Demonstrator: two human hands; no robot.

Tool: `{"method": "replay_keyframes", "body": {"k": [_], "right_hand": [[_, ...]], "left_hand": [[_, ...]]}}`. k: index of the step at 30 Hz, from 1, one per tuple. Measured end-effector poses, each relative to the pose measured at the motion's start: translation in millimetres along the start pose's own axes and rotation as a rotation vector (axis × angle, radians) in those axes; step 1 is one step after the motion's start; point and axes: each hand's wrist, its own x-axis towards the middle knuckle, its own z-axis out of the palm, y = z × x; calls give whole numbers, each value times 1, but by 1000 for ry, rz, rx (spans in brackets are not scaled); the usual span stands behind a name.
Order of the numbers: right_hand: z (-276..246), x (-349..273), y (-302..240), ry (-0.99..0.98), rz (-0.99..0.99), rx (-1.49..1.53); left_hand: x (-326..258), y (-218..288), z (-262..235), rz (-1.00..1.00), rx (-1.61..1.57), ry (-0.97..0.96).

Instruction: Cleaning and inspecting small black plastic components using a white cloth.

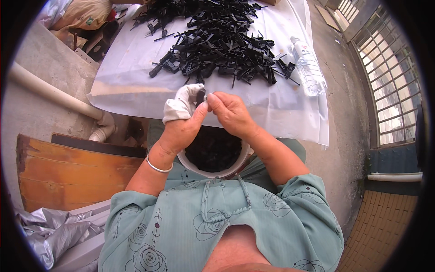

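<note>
1. A small black plastic part (200,96) is pinched between both hands, above the white bucket (216,172).
2. Left hand (183,124), fingers cloth-wrapped, closed on the part; right hand (231,112) fingertips closed on it.
3. Advisable: grip firmly, work over the bucket.
4. Bucket holds dark pieces.
5. Beyond the hands, a pile of black parts (217,38) on the tabletop (290,109); clear bottle (308,65) right of it.
</note>
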Motion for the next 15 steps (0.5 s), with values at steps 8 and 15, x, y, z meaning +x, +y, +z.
{"method": "replay_keyframes", "body": {"k": [8,15], "right_hand": [[-28,1,-10,-54,-119,-380],[-15,-1,-10,41,-14,-94]], "left_hand": [[4,7,-7,-288,-344,-43],[0,13,-6,-380,-441,-266]]}}
